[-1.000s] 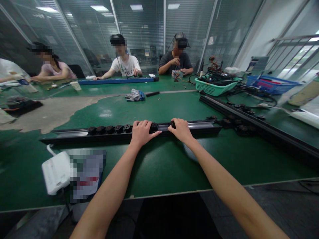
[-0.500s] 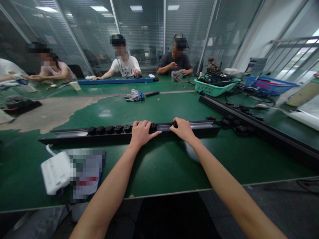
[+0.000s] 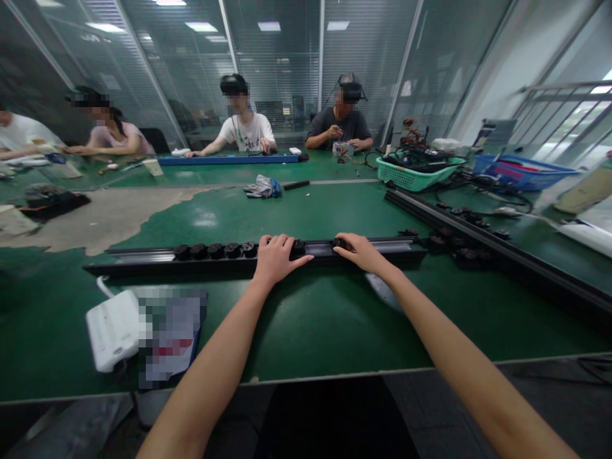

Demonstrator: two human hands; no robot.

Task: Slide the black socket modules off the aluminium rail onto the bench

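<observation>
A long black power strip [image 3: 143,257] with a metal-faced section and a row of round sockets lies across the green table in front of me. My left hand [image 3: 280,258] is curled over the strip just right of the sockets. My right hand [image 3: 361,250] rests further right, fingertips on a dark socket at the metal section's left end. The hands hide the middle of the strip. A second black strip [image 3: 454,239] runs diagonally at the right.
A white device [image 3: 115,330] and a pixelated packet [image 3: 172,338] lie near the front edge. Farther off are gloves [image 3: 262,187], a teal basket of cables [image 3: 414,175], and a blue basket [image 3: 521,172]. Several co-workers [image 3: 246,121] sit across the table behind a blue strip [image 3: 229,160].
My right hand has slid rightward along the strip, its fingers flatter. My left hand has shifted slightly right. The far scene sits lower in the view.
</observation>
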